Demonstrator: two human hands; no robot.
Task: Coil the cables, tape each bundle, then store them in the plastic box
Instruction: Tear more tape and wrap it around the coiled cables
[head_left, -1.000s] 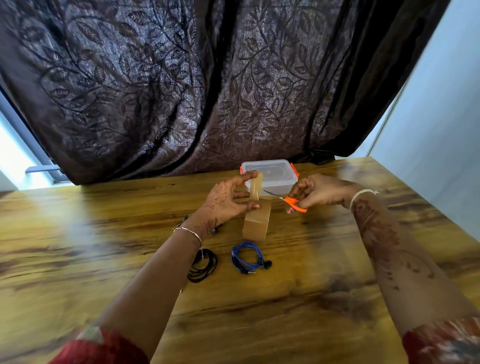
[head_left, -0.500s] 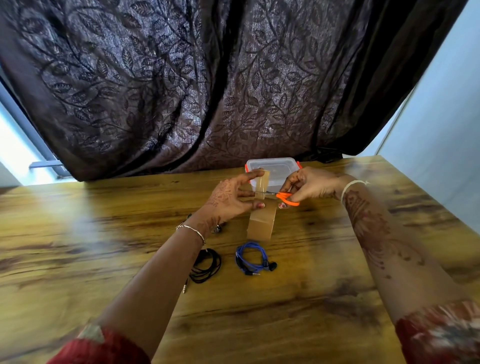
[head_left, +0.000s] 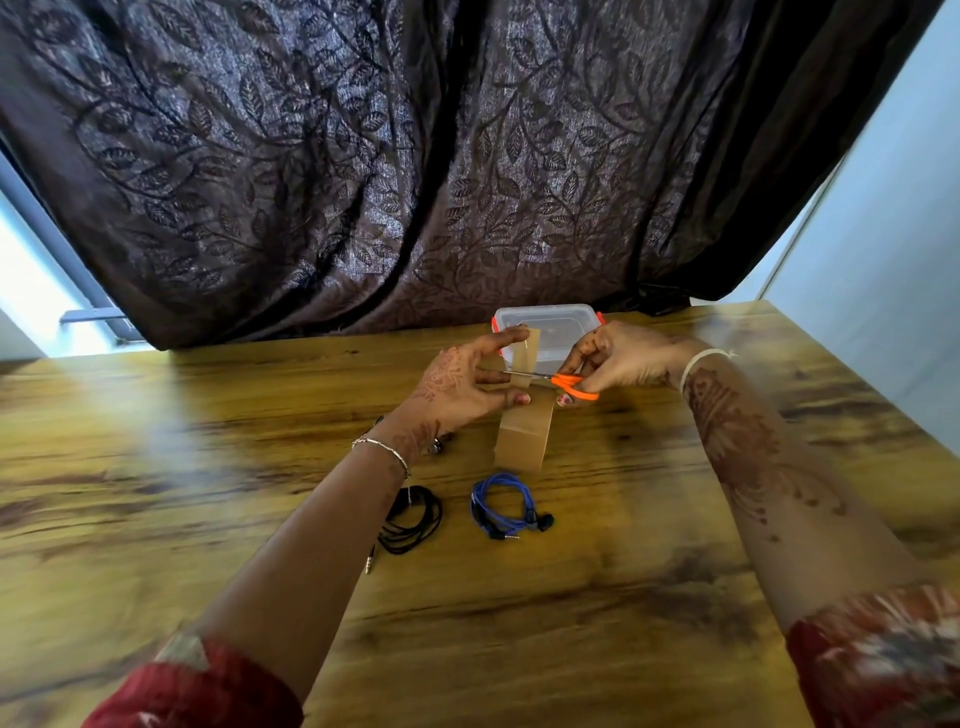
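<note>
while your left hand (head_left: 457, 387) pinches the brown tape (head_left: 522, 439) taut, your right hand (head_left: 621, 358) grips orange scissors (head_left: 571, 382) to cut it.

Orange-handled scissors (head_left: 571, 383), brown tape strip (head_left: 524, 410), coiled blue earphones (head_left: 506, 506), coiled black cable (head_left: 413, 519), clear box (head_left: 548, 325) with orange clips, brown leaf-patterned curtain (head_left: 415, 156), yellow-brown wood-grain bench (head_left: 156, 467).

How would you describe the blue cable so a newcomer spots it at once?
On the wooden table, look just nearer the person than the brown tape roll. Two coils lie side by side there; the blue cable is the right one, beside the black cable.
</note>
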